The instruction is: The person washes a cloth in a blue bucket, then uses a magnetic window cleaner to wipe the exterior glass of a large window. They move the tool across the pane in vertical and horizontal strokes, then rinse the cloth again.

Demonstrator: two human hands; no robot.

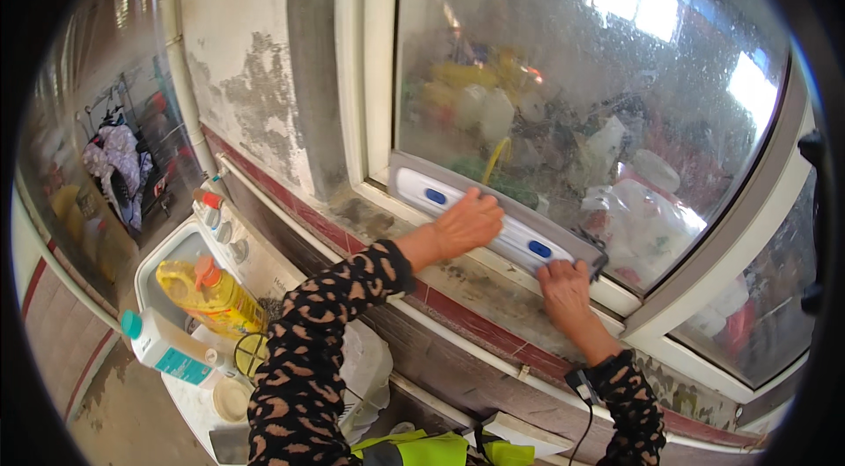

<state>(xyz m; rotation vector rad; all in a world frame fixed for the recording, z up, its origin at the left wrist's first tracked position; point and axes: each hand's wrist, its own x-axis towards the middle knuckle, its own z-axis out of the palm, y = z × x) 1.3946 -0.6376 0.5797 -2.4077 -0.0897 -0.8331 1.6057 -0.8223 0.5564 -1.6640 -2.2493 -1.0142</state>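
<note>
A long, flat white bar with a grey border and two blue ovals (510, 246) lies along the lower edge of the window pane (563, 88), looking like a flat cleaning head. My left hand (468, 221) presses on its middle, fingers bent and closed over the upper edge, between the two ovals. My right hand (565, 292) is at its right end, just below the right oval, with bent fingers closed on the lower edge. Both sleeves are black with a tan leopard pattern. The back of the bar is hidden against the glass.
A stained sill (449, 277) and a white pipe (493, 360) run below the window. At left, a white washing machine (180, 242) carries a yellow bottle with an orange cap (211, 294) and a white jug with a green cap (172, 347). A black cable (588, 418) hangs by my right wrist.
</note>
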